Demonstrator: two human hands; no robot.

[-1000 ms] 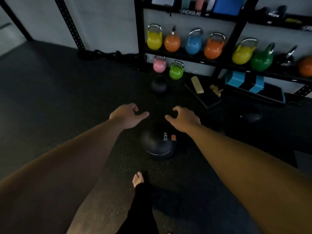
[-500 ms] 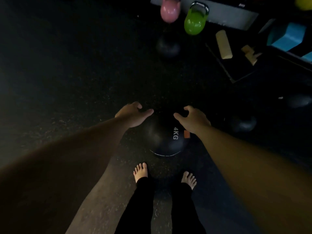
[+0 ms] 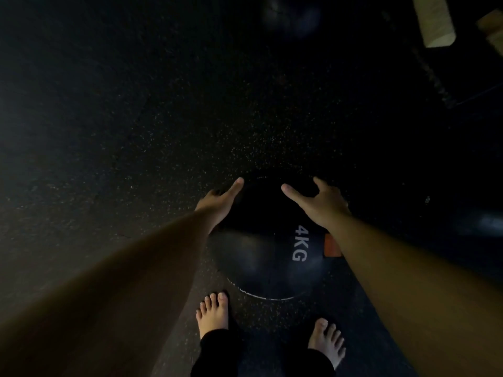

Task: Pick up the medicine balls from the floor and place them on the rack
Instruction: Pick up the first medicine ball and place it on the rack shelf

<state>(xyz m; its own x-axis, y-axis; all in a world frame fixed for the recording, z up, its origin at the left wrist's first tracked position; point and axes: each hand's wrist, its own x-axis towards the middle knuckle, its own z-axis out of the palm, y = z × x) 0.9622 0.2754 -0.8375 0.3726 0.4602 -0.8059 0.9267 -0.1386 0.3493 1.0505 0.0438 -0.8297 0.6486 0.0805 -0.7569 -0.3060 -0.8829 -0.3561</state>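
A black medicine ball [image 3: 261, 248] marked "4KG" with an orange patch lies on the dark floor just in front of my bare feet. My left hand [image 3: 217, 204] lies against its left upper side, thumb stretched out, fingers hidden behind the ball. My right hand [image 3: 318, 202] hovers over its right upper part with spread, straight fingers; contact there is unclear. A second dark ball [image 3: 291, 14] sits further off at the top, blurred. A third dark ball [image 3: 487, 224] shows faintly at the right edge. The rack is out of view.
A dark mat [image 3: 462, 77] lies on the floor at the top right with pale wooden blocks [image 3: 435, 20] on it. Speckled black rubber floor [image 3: 136, 131] spreads to the left and ahead. My two bare feet [image 3: 213, 314] stand right behind the ball.
My head has tipped further down and closer; the kettlebells have left the view. Both hands have dropped onto the sides of the 4KG ball, fingers spread wider.
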